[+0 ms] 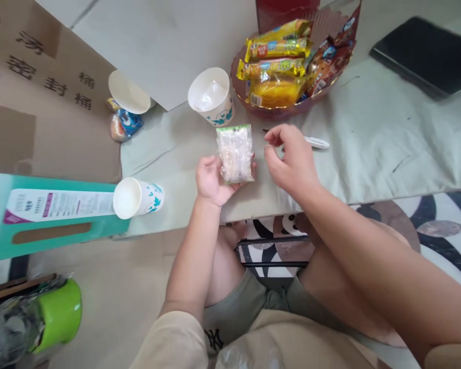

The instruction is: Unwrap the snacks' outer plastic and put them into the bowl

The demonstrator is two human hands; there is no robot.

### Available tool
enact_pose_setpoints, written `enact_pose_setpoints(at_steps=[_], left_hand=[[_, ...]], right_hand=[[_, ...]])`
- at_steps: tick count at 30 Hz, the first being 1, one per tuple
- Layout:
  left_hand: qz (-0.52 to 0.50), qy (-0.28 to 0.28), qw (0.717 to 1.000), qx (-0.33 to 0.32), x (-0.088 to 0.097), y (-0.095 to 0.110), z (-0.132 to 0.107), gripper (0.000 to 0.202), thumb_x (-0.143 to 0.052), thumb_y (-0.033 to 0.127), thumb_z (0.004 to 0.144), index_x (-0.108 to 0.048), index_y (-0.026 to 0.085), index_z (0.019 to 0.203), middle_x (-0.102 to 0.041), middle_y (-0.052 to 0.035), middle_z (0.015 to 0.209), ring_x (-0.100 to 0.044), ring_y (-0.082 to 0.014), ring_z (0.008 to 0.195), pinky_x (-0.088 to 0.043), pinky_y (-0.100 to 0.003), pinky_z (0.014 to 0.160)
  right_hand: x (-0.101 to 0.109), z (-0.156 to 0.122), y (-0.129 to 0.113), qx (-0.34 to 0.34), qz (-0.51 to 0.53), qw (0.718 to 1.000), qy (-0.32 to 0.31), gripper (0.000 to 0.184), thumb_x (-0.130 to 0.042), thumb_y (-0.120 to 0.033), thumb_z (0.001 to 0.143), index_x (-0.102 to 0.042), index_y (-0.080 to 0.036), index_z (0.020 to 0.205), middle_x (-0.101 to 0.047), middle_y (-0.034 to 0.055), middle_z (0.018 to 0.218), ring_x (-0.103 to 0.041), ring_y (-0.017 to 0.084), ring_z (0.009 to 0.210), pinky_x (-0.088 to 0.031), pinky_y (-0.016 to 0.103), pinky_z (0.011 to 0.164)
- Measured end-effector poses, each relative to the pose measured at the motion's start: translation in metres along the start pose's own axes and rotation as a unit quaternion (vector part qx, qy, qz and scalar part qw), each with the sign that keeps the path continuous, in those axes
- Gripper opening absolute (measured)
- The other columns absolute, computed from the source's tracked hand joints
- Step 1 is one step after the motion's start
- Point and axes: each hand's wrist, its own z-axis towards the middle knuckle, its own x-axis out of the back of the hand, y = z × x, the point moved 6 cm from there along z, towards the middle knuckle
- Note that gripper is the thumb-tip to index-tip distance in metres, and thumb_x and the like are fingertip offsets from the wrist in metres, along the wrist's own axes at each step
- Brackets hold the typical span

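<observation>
My left hand (211, 179) is closed around a small clear plastic snack packet (235, 155) with green edges, held upright above the table cloth. Pale contents show through its film. To the right, my right hand (290, 156) hovers with curled fingers, thumb and forefinger slightly apart and nothing visible between them. Behind that hand lies a slim white-handled object (317, 143), mostly covered, so its kind is unclear. Just beyond the packet stands a paper cup (219, 115) with teal leaf prints and some clear plastic inside.
A glass bowl (249, 105) holds yellow and brown snack packs. Another paper cup (149, 197) lies on its side at left, and a third cup (128, 92) leans near blue wrappers (129, 123). A cardboard box (61, 128) borders the left; a dark flat device (426, 54) sits far right.
</observation>
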Motion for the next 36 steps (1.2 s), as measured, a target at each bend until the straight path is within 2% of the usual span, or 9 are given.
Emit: enact_pose_setpoints(at_steps=[5,10,14,17,20,23,28,32,36], left_hand=[[0.024,-0.005,0.999,-0.045,-0.007,0.012,0.013,0.048,-0.065,0.049,0.075,-0.066,0.022,0.114,-0.074,-0.0101,0.126,-0.069,-0.0333,0.123,-0.06,-0.042,0.096],[0.022,0.031,0.995,-0.091,0.008,0.02,0.022,0.04,-0.065,0.047,0.077,-0.065,0.022,0.109,-0.073,-0.0098,0.124,-0.066,-0.0326,0.13,-0.057,-0.041,0.102],[0.016,0.091,0.986,-0.141,0.026,0.031,0.019,0.047,-0.053,0.06,0.085,-0.066,0.024,0.113,-0.073,-0.0085,0.125,-0.063,-0.0325,0.134,-0.057,-0.041,0.101],[0.017,0.112,0.981,-0.157,0.032,0.034,0.017,0.052,-0.049,0.066,0.088,-0.065,0.027,0.119,-0.072,-0.0069,0.127,-0.062,-0.032,0.134,-0.057,-0.041,0.1],[0.007,0.106,0.978,-0.179,0.032,0.029,0.017,0.045,-0.05,0.061,0.091,-0.065,0.028,0.119,-0.073,-0.0046,0.124,-0.062,-0.0298,0.133,-0.055,-0.041,0.101],[0.008,0.089,0.976,-0.198,0.03,0.02,0.017,0.034,-0.053,0.052,0.092,-0.066,0.027,0.111,-0.073,-0.0031,0.116,-0.062,-0.0274,0.131,-0.053,-0.039,0.104],[0.035,0.087,0.973,-0.211,0.022,0.016,0.009,0.033,-0.056,0.052,0.09,-0.065,0.029,0.111,-0.072,-0.0026,0.118,-0.062,-0.0272,0.13,-0.052,-0.039,0.105],[0.045,0.139,0.965,-0.216,0.028,0.036,-0.001,0.048,-0.05,0.067,0.09,-0.064,0.033,0.121,-0.073,-0.003,0.121,-0.061,-0.0297,0.134,-0.055,-0.041,0.097],[0.072,0.169,0.954,-0.238,0.045,0.058,-0.004,0.051,-0.049,0.069,0.089,-0.065,0.034,0.123,-0.074,-0.0036,0.122,-0.061,-0.0283,0.134,-0.056,-0.039,0.098]], right_hand=[[0.015,0.0,0.024,-0.031,-0.176,0.984,0.019,0.027,-0.052,-0.028,0.089,-0.06,-0.019,0.113,-0.061,0.0197,0.122,-0.049,0.039,0.124,-0.036,0.058,0.098],[0.012,0.0,0.039,-0.036,-0.222,0.974,-0.014,0.015,-0.053,-0.031,0.09,-0.063,-0.02,0.094,-0.063,0.0185,0.105,-0.053,0.039,0.115,-0.039,0.058,0.093],[0.007,-0.001,0.029,-0.013,-0.149,0.989,-0.01,0.014,-0.058,-0.034,0.088,-0.06,-0.024,0.098,-0.064,0.0096,0.086,-0.06,0.028,0.087,-0.045,0.043,0.078],[-0.01,-0.009,0.016,-0.058,-0.017,0.994,-0.09,0.017,-0.06,-0.035,0.088,-0.054,-0.027,0.101,-0.062,0.0008,0.073,-0.054,0.019,0.061,-0.04,0.033,0.06],[-0.033,-0.021,-0.003,-0.123,0.152,0.964,-0.179,0.011,-0.054,-0.035,0.093,-0.051,-0.027,0.099,-0.059,-0.0048,0.063,-0.047,0.013,0.049,-0.035,0.027,0.051],[-0.046,-0.026,-0.018,-0.167,0.25,0.935,-0.187,0.011,-0.052,-0.035,0.094,-0.053,-0.025,0.091,-0.055,-0.006,0.059,-0.042,0.01,0.045,-0.032,0.024,0.047],[-0.058,-0.027,-0.024,-0.249,0.301,0.896,-0.211,0.02,-0.053,-0.032,0.093,-0.058,-0.02,0.078,-0.056,-0.0028,0.056,-0.042,0.008,0.042,-0.03,0.023,0.042],[-0.064,-0.037,-0.024,-0.29,0.278,0.867,-0.295,0.02,-0.056,-0.029,0.09,-0.062,-0.018,0.074,-0.06,-0.0007,0.058,-0.045,0.009,0.042,-0.032,0.024,0.042],[-0.051,-0.036,-0.012,-0.251,0.178,0.895,-0.323,0.024,-0.054,-0.032,0.091,-0.064,-0.019,0.073,-0.064,0.0019,0.062,-0.048,0.012,0.045,-0.036,0.028,0.046]])
